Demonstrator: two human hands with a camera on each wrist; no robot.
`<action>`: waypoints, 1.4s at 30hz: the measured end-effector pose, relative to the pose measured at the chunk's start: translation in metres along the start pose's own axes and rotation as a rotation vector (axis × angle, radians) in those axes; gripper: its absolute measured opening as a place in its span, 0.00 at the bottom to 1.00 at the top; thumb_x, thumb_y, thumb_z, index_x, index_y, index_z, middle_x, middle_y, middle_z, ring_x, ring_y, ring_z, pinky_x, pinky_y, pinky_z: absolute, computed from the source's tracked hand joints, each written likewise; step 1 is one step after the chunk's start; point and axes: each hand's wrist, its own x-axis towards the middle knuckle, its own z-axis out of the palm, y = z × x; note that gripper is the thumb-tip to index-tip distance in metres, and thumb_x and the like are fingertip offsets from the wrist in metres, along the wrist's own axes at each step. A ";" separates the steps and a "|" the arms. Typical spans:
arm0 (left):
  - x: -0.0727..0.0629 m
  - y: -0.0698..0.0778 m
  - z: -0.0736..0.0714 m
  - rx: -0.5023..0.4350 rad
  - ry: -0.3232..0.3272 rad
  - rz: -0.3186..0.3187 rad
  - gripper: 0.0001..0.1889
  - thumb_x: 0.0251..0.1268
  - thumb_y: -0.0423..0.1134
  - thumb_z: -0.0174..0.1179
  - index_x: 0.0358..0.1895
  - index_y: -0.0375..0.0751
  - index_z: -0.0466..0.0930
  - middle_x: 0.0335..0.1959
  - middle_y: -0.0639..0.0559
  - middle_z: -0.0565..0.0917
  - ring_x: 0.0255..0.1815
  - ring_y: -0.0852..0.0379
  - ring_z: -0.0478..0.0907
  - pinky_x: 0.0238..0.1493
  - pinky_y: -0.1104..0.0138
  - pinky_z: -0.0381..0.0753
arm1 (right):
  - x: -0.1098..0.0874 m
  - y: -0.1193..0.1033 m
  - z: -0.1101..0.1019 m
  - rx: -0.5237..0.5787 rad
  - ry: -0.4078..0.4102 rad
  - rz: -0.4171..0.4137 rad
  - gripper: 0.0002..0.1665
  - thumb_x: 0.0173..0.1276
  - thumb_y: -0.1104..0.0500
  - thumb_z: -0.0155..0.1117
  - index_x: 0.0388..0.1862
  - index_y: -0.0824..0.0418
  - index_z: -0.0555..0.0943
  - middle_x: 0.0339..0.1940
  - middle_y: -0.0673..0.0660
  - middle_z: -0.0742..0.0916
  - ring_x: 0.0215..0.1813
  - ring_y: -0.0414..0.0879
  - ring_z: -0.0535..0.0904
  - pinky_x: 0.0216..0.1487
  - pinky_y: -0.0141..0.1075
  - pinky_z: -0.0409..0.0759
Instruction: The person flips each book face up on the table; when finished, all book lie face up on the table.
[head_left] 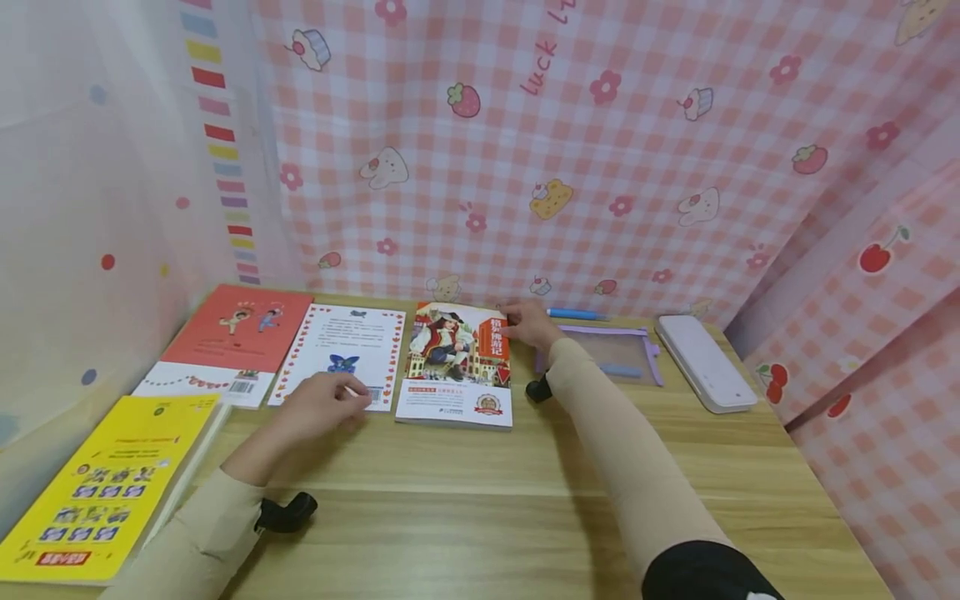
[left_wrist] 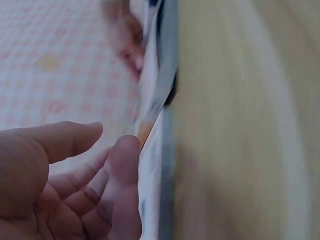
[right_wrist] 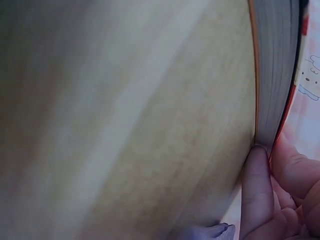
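Note:
A paperback [head_left: 453,400] with a costumed figure, red panel and white lower band lies on the wooden table. My right hand [head_left: 531,323] pinches its far right corner; in the right wrist view the thumb and a finger [right_wrist: 257,185] meet at the edge of the page block [right_wrist: 275,70]. My left hand [head_left: 322,407] hovers over the lower part of a white book [head_left: 345,332] bordered with small red shapes. Its fingers curl loosely with nothing between them, and in the left wrist view thumb and fingertips [left_wrist: 125,155] stand apart.
Left of the white book lie a red-and-white book [head_left: 232,333] and a thick yellow book [head_left: 112,467]. On the right are a blue pen [head_left: 576,314], a purple-edged mesh pouch [head_left: 585,346] and a white case [head_left: 705,362]. Checkered curtains [head_left: 510,167] border the table.

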 end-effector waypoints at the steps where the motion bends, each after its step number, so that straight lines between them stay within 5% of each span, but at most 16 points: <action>1: -0.003 -0.002 -0.007 0.022 0.014 -0.013 0.13 0.73 0.41 0.61 0.48 0.34 0.83 0.29 0.49 0.86 0.28 0.55 0.83 0.31 0.63 0.82 | 0.000 0.000 0.000 0.007 0.002 0.003 0.32 0.70 0.68 0.68 0.72 0.66 0.72 0.76 0.66 0.70 0.78 0.59 0.62 0.77 0.46 0.62; 4: -0.015 -0.009 -0.028 0.139 0.071 -0.064 0.16 0.75 0.43 0.58 0.49 0.32 0.83 0.31 0.48 0.85 0.29 0.54 0.82 0.32 0.63 0.79 | 0.001 0.000 0.001 0.011 0.007 0.000 0.32 0.70 0.68 0.68 0.72 0.66 0.72 0.75 0.65 0.71 0.77 0.58 0.64 0.77 0.45 0.64; 8: -0.032 -0.020 -0.049 0.331 0.116 -0.221 0.19 0.76 0.48 0.53 0.43 0.33 0.81 0.28 0.47 0.80 0.31 0.51 0.75 0.29 0.61 0.72 | 0.001 -0.002 0.002 0.003 0.012 -0.004 0.32 0.69 0.68 0.68 0.71 0.66 0.73 0.74 0.65 0.73 0.76 0.58 0.65 0.76 0.45 0.64; 14: -0.040 -0.024 -0.058 0.437 0.099 -0.396 0.23 0.75 0.55 0.52 0.33 0.34 0.75 0.25 0.43 0.73 0.29 0.47 0.73 0.30 0.57 0.68 | 0.002 0.000 0.002 -0.008 0.023 -0.001 0.32 0.69 0.68 0.68 0.71 0.66 0.73 0.75 0.64 0.72 0.77 0.58 0.64 0.77 0.45 0.63; 27: -0.016 -0.022 -0.030 0.662 0.178 -0.440 0.30 0.67 0.57 0.65 0.31 0.27 0.78 0.25 0.37 0.75 0.28 0.43 0.74 0.24 0.61 0.70 | 0.000 0.000 0.003 -0.083 0.029 -0.007 0.31 0.71 0.65 0.68 0.72 0.63 0.73 0.75 0.63 0.72 0.77 0.58 0.64 0.77 0.46 0.63; 32: -0.013 -0.017 -0.036 0.682 0.118 -0.387 0.26 0.68 0.55 0.65 0.26 0.31 0.77 0.22 0.40 0.75 0.28 0.44 0.74 0.27 0.62 0.69 | -0.002 0.000 0.001 -0.106 0.032 -0.021 0.31 0.71 0.65 0.67 0.72 0.64 0.73 0.75 0.63 0.72 0.76 0.59 0.65 0.76 0.47 0.65; 36: -0.008 -0.016 -0.041 0.661 0.048 -0.426 0.27 0.68 0.56 0.64 0.31 0.29 0.79 0.26 0.39 0.76 0.31 0.43 0.75 0.31 0.60 0.71 | -0.002 0.002 0.001 -0.131 0.030 -0.042 0.30 0.71 0.66 0.67 0.71 0.66 0.73 0.75 0.64 0.73 0.76 0.59 0.65 0.76 0.46 0.64; 42: -0.008 -0.024 -0.048 0.602 0.037 -0.449 0.33 0.67 0.59 0.64 0.41 0.22 0.77 0.32 0.34 0.77 0.36 0.41 0.74 0.35 0.55 0.74 | -0.002 0.002 0.003 -0.138 0.026 -0.057 0.30 0.71 0.66 0.67 0.71 0.67 0.73 0.74 0.66 0.73 0.76 0.60 0.66 0.77 0.46 0.63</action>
